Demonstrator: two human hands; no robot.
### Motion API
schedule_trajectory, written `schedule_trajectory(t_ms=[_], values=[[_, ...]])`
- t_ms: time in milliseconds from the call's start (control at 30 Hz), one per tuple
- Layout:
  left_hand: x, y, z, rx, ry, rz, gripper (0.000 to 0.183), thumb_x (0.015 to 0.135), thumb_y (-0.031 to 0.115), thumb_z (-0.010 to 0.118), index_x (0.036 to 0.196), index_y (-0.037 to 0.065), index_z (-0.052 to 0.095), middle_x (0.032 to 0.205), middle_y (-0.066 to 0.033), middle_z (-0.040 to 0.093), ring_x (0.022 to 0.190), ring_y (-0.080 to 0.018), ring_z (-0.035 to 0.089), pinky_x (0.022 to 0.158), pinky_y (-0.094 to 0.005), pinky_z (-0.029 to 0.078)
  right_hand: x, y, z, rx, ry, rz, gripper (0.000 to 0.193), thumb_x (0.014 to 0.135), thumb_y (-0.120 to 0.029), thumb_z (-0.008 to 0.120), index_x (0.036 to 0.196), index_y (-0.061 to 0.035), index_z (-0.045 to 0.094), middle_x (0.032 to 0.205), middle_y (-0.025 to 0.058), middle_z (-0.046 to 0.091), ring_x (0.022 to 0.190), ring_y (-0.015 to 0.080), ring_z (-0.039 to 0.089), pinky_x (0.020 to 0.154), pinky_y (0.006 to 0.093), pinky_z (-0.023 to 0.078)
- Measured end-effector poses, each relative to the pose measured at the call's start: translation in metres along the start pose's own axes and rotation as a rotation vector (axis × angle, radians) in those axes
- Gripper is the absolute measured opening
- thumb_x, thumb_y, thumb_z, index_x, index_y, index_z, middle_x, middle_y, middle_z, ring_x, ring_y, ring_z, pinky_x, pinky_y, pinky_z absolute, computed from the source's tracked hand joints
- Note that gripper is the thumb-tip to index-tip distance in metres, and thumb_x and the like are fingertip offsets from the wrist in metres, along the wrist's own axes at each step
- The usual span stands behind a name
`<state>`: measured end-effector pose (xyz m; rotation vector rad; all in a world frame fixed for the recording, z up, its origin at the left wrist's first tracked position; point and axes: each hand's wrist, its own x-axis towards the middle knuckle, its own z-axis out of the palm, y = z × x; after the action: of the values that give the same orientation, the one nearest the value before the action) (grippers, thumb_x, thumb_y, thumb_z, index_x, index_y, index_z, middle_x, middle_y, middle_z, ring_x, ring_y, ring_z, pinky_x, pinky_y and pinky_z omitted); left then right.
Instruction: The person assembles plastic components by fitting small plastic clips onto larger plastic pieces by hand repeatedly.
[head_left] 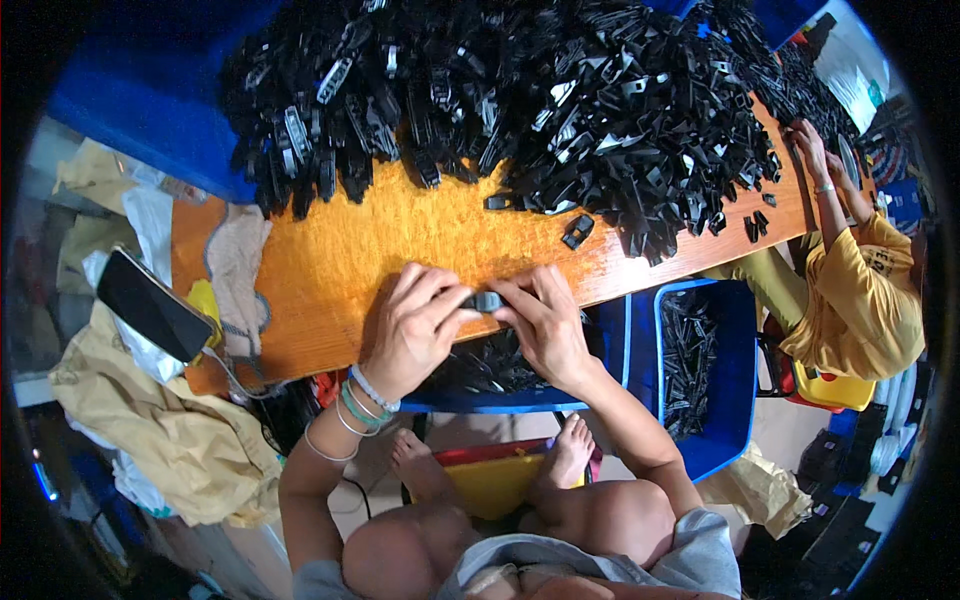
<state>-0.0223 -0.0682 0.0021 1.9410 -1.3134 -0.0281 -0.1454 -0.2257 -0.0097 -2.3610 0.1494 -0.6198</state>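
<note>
Over the front edge of the wooden table, my left hand [420,325] and my right hand [545,322] meet at a small dark plastic piece [485,301]. Each pinches one end of it between thumb and fingers, so only its middle shows. Whether it is one part or two joined parts I cannot tell. A similar black plastic piece [577,231] lies alone on the table, beyond my right hand. Behind it rises a big heap of black plastic parts [620,120], some catching the light.
Below the table edge, a blue bin [742,400] holds more black parts. A smartphone [155,303] leans at the left near a cloth [238,265] and a brown paper sack [165,415]. At the right, a person in a yellow shirt [855,300] works at the same heap.
</note>
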Motion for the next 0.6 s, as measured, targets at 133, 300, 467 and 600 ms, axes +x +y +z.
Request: schedule_trajectory(t_ms=[133, 300, 467, 600], values=[[0.012, -0.015, -0.019, -0.053, -0.147, 0.055, 0.032, 0.086, 0.021, 0.071, 0.109, -0.001, 0.066, 0.101, -0.0138, 0.06, 0.096, -0.0289, 0.058, 0.081, -0.0388, 0.05, -0.017, 0.014, -0.034, 0.225, -0.313, 0.06, 0.029, 0.077, -0.005, 0.072, 0.106, 0.0002, 0.07, 0.093, 0.0113, 0.059, 0.092, 0.0295, 0.057, 0.083, 0.0366, 0.047], [0.066, -0.069, -0.025, 0.505, 0.003, 0.092, 0.031, 0.089, 0.01, 0.062, 0.117, -0.003, 0.06, 0.119, -0.0224, 0.057, 0.101, -0.0341, 0.06, 0.088, -0.039, 0.051, 0.007, 0.001, -0.055, 0.073, -0.253, 0.131, 0.033, 0.076, 0.012, 0.06, 0.106, 0.0003, 0.067, 0.097, 0.0152, 0.061, 0.095, 0.0345, 0.059, 0.084, 0.0389, 0.048], [0.066, -0.061, -0.017, 0.655, -0.01, 0.39, 0.027, 0.083, 0.002, 0.059, 0.108, -0.005, 0.058, 0.112, -0.0186, 0.058, 0.095, -0.0278, 0.058, 0.079, -0.037, 0.051, 0.057, 0.03, -0.003, -0.464, 0.108, -0.175, 0.042, 0.075, -0.004, 0.064, 0.117, -0.0072, 0.064, 0.118, 0.0094, 0.057, 0.112, 0.0295, 0.05, 0.091, 0.043, 0.041], [0.034, -0.027, 0.001, 0.417, -0.046, 0.242, 0.017, 0.085, 0.008, 0.063, 0.098, -0.001, 0.058, 0.098, -0.0148, 0.059, 0.085, -0.0288, 0.059, 0.072, -0.0373, 0.051, 0.079, 0.036, 0.026, -0.76, 0.083, -0.21, 0.033, 0.078, -0.015, 0.063, 0.11, -0.0067, 0.066, 0.134, 0.0105, 0.05, 0.13, 0.0292, 0.041, 0.103, 0.0452, 0.031]])
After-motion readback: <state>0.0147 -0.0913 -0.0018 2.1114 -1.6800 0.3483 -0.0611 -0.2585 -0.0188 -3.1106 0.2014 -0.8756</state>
